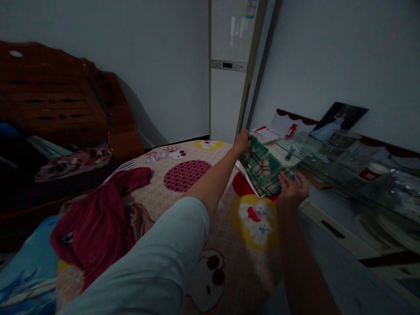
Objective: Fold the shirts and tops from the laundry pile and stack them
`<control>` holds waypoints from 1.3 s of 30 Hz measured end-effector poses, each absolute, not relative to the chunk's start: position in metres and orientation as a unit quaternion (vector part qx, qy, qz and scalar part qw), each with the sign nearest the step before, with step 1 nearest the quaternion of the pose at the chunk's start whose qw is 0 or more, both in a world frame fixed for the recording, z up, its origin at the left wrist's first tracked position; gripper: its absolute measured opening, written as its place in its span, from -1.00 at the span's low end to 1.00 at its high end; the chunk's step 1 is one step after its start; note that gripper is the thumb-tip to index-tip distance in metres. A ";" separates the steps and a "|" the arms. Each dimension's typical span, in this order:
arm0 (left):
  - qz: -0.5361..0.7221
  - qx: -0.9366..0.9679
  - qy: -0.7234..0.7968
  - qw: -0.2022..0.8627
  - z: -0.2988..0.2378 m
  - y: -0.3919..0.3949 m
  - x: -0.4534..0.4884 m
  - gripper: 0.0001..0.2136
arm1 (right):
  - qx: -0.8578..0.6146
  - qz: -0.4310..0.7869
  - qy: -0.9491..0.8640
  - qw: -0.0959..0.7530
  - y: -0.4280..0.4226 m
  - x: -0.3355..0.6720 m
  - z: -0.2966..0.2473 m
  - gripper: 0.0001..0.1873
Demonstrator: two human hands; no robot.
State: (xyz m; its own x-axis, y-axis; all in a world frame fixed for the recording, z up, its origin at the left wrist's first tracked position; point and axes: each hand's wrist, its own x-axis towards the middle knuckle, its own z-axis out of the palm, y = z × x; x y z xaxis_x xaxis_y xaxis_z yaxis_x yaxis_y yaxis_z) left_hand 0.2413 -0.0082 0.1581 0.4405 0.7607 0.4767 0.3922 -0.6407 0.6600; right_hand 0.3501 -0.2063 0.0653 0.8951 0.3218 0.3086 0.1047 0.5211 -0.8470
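A folded green plaid garment [264, 168] lies at the right edge of the bed, with some white material showing along its lower left side. My left hand [242, 142] has its fingers closed on the far left corner. At the near right corner, my right hand [293, 190] grips the cloth between thumb and fingers. Whether it is a shirt or another piece of clothing, I cannot tell. Beneath it spreads a pink patterned bed cover [216, 205] with cartoon figures and coloured ovals.
A crumpled dark red garment [101, 218] lies on the bed's left. Beyond it stands a carved wooden chair [62, 100] with cloth on its seat. A glass-topped cabinet [341, 175] on the right carries papers, a photo [339, 120] and a paper cup [373, 172]. A tall white air conditioner [228, 100] fills the corner.
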 end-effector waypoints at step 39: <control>0.299 0.594 0.744 -0.063 0.024 -0.197 -0.182 -0.59 | -0.591 -0.014 -0.738 0.326 -0.180 0.210 -0.050 -0.57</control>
State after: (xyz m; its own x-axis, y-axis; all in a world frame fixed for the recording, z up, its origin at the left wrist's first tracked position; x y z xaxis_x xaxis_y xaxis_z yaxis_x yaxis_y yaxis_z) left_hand -0.1820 -0.1967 0.0241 -0.2861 0.8463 0.4495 0.9218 0.1150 0.3701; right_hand 0.2105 -0.1803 -0.0504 -0.0892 0.8627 0.4977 0.8811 0.3013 -0.3644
